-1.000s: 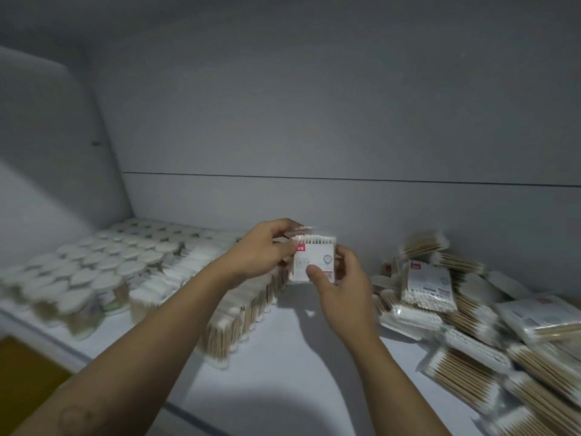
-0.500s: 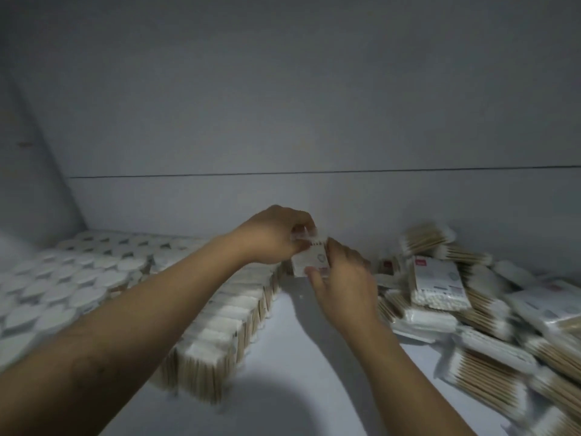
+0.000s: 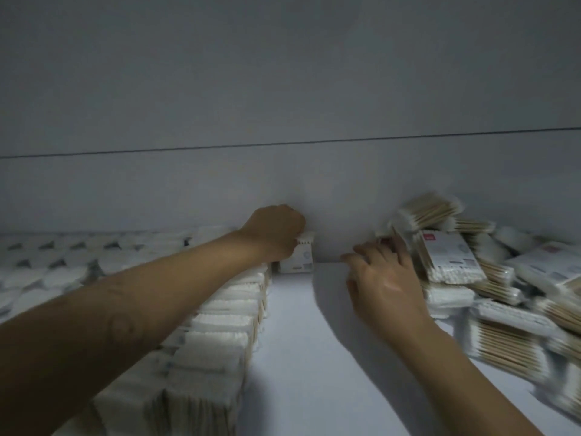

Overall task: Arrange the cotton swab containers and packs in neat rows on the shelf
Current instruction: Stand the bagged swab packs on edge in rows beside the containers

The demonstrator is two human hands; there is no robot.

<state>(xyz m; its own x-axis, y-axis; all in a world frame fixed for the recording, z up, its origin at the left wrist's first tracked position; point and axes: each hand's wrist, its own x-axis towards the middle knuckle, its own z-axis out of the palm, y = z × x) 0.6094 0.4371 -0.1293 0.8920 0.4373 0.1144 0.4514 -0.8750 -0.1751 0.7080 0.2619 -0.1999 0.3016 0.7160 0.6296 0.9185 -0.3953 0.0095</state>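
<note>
At the far left, round tubs (image 3: 47,265) with white lids stand in close rows that run back to the back wall (image 3: 314,190); they are blurred, so their labels cannot be read. Just to their right a row of packs (image 3: 226,313) stands on edge, cotton tips up, stretching from the near edge of the shelf (image 3: 298,341) toward the wall.

The left forearm lies over this row. At its far end the left hand (image 3: 276,234) has its fingers curled over the top of a single pack (image 3: 298,256) and grasps it. This pack stands upright on the shelf, close against the back wall and just beside the last pack of the row.

A strip of bare white shelf lies between the row and the right arm.

The right hand (image 3: 383,278) reaches with its back to the camera, thumb out to the left and fingers pushed into the left edge of a heap of packs (image 3: 503,294). The fingertips are blurred and partly hidden among the packs, so I cannot tell whether they grasp one or only touch.

The heap lies loose and tumbled along the right side, packs overlapping at all angles. One pack with a red mark (image 3: 449,256) leans near the fingers, face toward the camera.
</note>
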